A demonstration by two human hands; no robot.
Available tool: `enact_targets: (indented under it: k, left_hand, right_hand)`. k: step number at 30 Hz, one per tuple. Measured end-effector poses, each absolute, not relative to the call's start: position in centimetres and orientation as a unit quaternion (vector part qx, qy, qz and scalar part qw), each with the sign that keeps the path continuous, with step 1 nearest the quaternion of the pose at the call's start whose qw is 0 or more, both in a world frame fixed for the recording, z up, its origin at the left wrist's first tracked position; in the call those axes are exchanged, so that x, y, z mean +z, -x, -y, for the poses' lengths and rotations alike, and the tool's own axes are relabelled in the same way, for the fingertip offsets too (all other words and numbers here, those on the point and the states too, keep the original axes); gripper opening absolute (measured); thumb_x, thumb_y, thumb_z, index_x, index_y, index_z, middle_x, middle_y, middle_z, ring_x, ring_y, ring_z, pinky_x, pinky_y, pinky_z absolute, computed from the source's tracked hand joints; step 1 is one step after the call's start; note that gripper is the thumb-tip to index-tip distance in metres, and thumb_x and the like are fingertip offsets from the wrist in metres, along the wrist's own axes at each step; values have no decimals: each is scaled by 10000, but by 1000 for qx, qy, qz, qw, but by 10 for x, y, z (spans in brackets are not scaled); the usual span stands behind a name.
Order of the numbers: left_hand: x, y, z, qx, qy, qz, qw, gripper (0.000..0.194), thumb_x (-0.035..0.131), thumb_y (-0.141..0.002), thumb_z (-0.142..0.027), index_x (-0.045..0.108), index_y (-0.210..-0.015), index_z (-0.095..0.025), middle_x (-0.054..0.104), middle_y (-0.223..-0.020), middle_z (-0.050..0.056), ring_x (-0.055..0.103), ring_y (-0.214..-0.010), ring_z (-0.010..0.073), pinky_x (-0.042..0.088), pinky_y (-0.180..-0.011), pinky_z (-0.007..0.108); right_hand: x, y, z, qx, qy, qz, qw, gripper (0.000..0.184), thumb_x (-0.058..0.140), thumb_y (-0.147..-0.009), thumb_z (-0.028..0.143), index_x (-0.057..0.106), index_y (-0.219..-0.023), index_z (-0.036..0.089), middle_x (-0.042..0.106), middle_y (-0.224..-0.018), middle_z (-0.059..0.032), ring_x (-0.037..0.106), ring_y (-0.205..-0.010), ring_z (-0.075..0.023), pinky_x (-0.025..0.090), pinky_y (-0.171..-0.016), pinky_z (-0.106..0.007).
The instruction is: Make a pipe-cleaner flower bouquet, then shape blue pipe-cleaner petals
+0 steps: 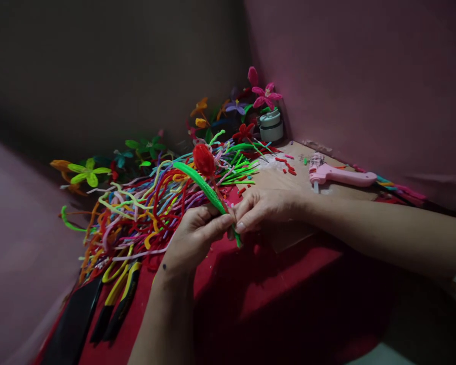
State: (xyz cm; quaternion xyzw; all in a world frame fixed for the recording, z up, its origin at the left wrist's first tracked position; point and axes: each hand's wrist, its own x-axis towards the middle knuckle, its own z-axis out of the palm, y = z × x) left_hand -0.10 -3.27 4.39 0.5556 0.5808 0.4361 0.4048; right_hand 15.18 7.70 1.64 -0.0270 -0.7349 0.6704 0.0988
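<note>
Our left hand (197, 228) pinches the green strip (200, 181) near its lower end; our right hand (264, 207) closes fingertips on the stem (220, 190) beside it, red bud (204, 159) above; a slack pinch could let the strip twist; the pile (161, 195) beyond could snag it.

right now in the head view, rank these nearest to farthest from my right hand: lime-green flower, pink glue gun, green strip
1. green strip, immediately left of your right hand
2. pink glue gun, beyond it and to the right
3. lime-green flower, far over to the left
</note>
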Motion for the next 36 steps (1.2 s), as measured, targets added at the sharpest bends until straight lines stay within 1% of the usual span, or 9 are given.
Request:
enact_targets:
  k: [4,8,15,18,24,26,30,33,36]
  left_hand:
    - [43,-2,30,490,-524,-551,426,197,627,-733,-310,582,-649,-137,472,-524,-26,388,-463,52,303,-447,184]
    - [43,-4,25,521,-504,-537,432,250,553,-779,-408,551,-731,-163,484,-554,-34,386,-416,49,292,-391,175]
    - [37,-2,22,499,-494,-614,360,240,574,-768,-376,532,-701,-149,456,-523,-48,362,-406,35,284,-384,155]
    - [36,-5,21,485,-505,-646,303,197,599,-747,-337,529,-714,-156,454,-504,-57,357,-407,44,279,-396,167]
    - [23,-14,20,437,-615,-655,43,196,654,-694,-341,560,-759,-181,554,-662,-19,484,-586,102,386,-585,212]
    - [22,-16,20,421,-618,-664,11,187,628,-717,-362,568,-751,-188,557,-652,-17,482,-575,106,382,-585,217]
    - [27,-16,19,472,-554,-680,91,179,575,-760,-358,569,-733,-182,528,-586,-34,439,-509,89,353,-518,208]
    - [30,-11,17,498,-510,-671,206,180,636,-707,-334,578,-720,-164,497,-544,-51,391,-462,67,309,-456,196]
    - [30,-7,16,518,-484,-649,278,213,673,-667,-346,580,-696,-156,450,-501,-68,344,-430,51,256,-419,189]
  right_hand:
    - [21,-154,-72,672,60,724,143,182,622,-706,303,656,-655,132,536,-581,24,413,-545,-74,295,-526,-230]
    - [28,-154,-69,666,123,712,188,201,624,-704,324,642,-641,134,493,-531,35,380,-502,-64,263,-493,-229]
    - [33,-151,-67,654,169,680,285,193,577,-719,244,562,-565,129,423,-490,57,331,-479,-53,247,-490,-224]
    - [32,-150,-67,643,198,678,297,186,558,-723,254,566,-585,129,417,-478,57,313,-463,-56,231,-474,-227]
    - [24,-145,-68,642,203,670,311,184,545,-696,231,522,-543,133,403,-491,56,314,-468,-60,229,-466,-223]
    - [21,-144,-68,639,191,676,315,185,554,-695,242,527,-550,130,409,-511,53,328,-492,-62,239,-483,-221]
    - [15,-140,-69,626,168,694,315,215,576,-695,276,550,-545,124,420,-535,45,353,-542,-70,278,-539,-224]
    - [11,-138,-67,607,157,714,311,164,573,-691,249,612,-603,116,502,-612,19,419,-605,-88,319,-585,-230]
    - [9,-138,-66,588,174,736,287,146,553,-693,214,645,-650,109,507,-623,14,421,-591,-85,321,-563,-226]
